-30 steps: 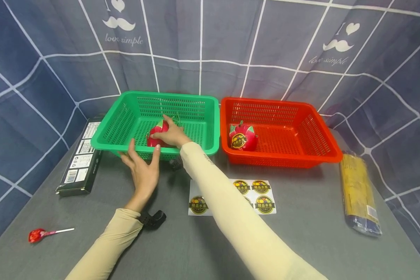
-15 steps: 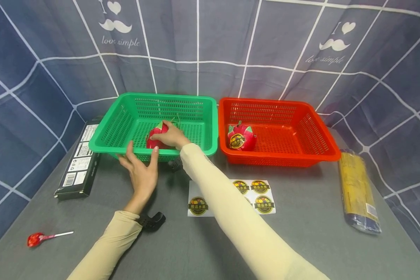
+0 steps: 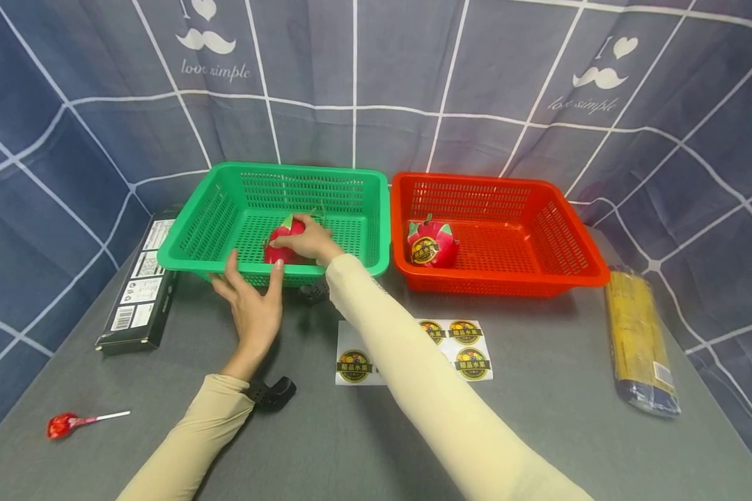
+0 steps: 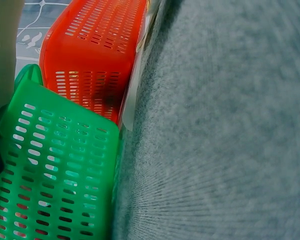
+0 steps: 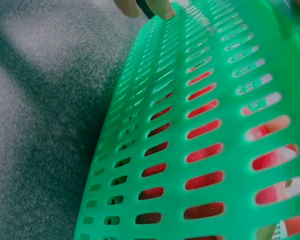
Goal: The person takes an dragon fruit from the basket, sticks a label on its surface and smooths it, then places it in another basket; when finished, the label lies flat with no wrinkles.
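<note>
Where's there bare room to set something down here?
The table is bare between the sticker sheet and yellow pack; the red basket is bare right of its stickered fruit. The green basket is crowded: the right hand grips another fruit inside, the left hand is at its front.

From where I run the rig, this looks like a makeshift tabletop booth — a corner closed in by hung fabric (image 3: 407, 69). The fabric, blue-grey with a white grid, hearts, moustaches and the words "love simple", stands behind and to both sides, and its ripples tell me it is cloth, not tile. A grey table (image 3: 313, 445) with a woven-looking surface fills the nook, bearing household plastic: a green basket (image 3: 301, 188) and a red basket (image 3: 501, 280). Home or studio — I cannot tell.
</note>
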`<state>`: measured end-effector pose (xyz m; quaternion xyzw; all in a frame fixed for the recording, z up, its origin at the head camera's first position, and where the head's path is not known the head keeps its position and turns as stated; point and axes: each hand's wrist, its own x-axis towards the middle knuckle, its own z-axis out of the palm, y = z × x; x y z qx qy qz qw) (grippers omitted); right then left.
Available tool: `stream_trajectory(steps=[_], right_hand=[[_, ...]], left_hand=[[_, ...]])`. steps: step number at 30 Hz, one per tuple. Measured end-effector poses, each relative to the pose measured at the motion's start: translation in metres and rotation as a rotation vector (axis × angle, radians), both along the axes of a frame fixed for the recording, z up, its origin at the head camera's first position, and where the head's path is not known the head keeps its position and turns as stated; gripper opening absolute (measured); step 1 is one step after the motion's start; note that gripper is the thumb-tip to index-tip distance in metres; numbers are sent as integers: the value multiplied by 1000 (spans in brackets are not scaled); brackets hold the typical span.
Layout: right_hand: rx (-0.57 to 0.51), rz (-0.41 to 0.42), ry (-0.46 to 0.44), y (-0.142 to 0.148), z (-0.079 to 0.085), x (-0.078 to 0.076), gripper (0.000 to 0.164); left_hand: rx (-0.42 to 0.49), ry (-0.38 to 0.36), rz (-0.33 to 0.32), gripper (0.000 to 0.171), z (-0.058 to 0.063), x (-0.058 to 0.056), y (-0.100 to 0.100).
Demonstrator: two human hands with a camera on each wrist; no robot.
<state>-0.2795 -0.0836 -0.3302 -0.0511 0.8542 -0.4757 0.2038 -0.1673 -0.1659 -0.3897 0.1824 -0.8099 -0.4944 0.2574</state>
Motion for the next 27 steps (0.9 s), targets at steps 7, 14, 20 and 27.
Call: stream_trajectory(steps=[7, 14, 20, 27], right_hand=[[-55, -20, -9, 2, 0, 1, 73], [-176, -38, 0, 2, 1, 4, 72], [-270, -64, 28, 0, 2, 6, 72], [-368, -129, 16, 4, 1, 4, 67]], left_hand=[[0, 4, 2, 76, -1, 0, 0], [-5, 15, 4, 76, 0, -1, -1], [3, 14, 8, 76, 0, -1, -2], [5, 14, -9, 76, -1, -3, -1]])
